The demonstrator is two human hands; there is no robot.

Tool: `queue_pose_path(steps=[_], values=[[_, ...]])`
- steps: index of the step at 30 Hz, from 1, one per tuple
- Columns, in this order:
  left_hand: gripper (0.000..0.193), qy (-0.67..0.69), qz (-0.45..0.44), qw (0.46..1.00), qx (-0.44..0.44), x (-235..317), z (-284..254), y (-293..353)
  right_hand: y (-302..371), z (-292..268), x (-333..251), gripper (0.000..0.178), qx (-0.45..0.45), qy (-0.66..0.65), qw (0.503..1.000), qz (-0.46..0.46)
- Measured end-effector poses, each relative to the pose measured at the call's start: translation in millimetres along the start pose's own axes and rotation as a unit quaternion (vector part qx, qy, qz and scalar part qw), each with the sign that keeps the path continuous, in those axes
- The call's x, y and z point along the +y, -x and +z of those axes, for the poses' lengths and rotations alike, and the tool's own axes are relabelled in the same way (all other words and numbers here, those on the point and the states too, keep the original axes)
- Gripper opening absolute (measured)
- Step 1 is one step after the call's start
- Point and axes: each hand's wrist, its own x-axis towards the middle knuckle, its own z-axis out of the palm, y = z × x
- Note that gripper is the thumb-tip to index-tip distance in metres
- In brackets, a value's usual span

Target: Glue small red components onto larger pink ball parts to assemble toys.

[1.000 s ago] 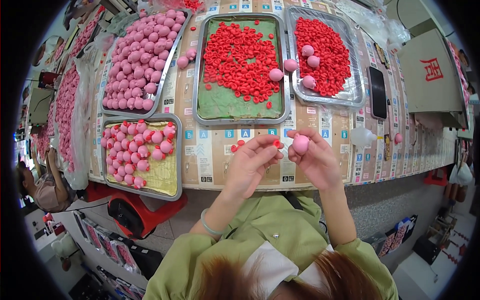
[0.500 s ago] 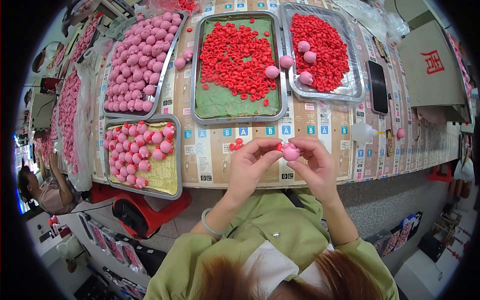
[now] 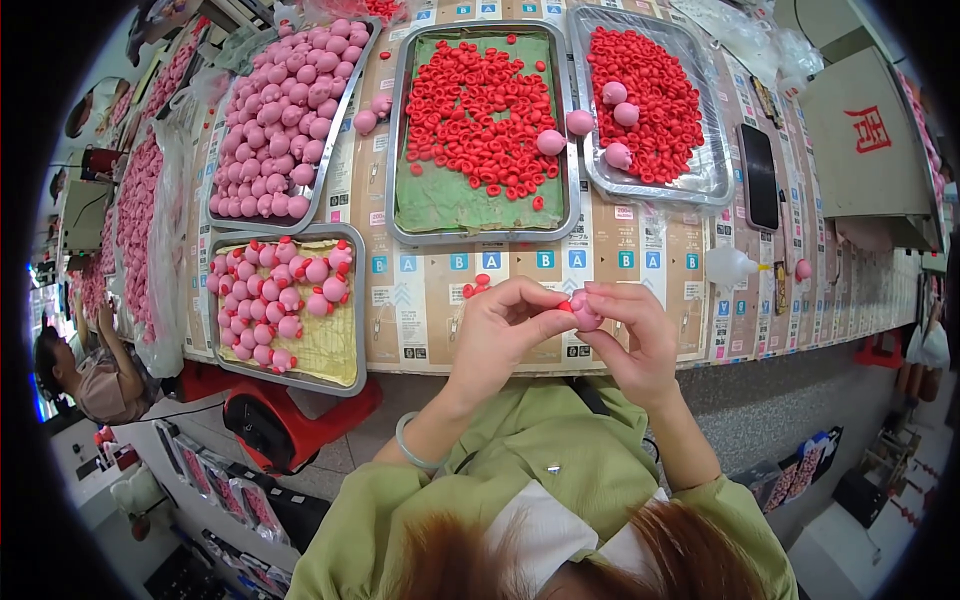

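Observation:
Over the table's near edge, the fingers of my right hand are closed round a small pink ball-shaped figure. My left hand pinches a small red oval piece between thumb and forefinger, up against the figure's left side. Fingertips partly cover both. A few loose red pieces lie on the table just beyond my left hand. To the left, a tray lined in yellow holds pink figures with red pieces on them.
Behind it stands a tray of plain pink figures. A green-lined tray and a plastic-covered tray hold many red pieces. Rightward are a white squeeze bottle, a phone and a cardboard box. A person sits far left.
The pink figure has turned in my right hand, whose fingers now cover more of its top. My left hand has moved slightly right, bringing the red piece against it.

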Motion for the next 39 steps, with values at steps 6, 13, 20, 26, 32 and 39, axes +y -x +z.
queue_pose_path(steps=[6,13,20,26,32,39], values=[[0.030,0.272,-0.115,0.954,-0.048,4,14,4,-1,5,-1,0.033,0.062,-0.009,0.997,-0.049],[0.040,-0.042,0.018,0.997,-0.068,7,21,11,-1,6,-5,0.037,0.071,0.082,0.985,-0.134],[0.044,-0.408,0.354,0.841,0.008,-3,21,12,2,11,1,0.036,0.071,0.101,0.976,-0.179],[0.039,-0.397,0.342,0.852,0.016,-3,23,14,4,14,2,0.035,0.096,0.071,0.978,-0.173],[0.039,-0.342,0.283,0.896,0.003,-13,20,13,10,14,6,0.036,0.098,0.080,0.983,-0.130],[0.043,0.016,-0.031,0.999,-0.015,-27,25,16,21,4,14,0.037,0.065,0.119,0.987,-0.084]])
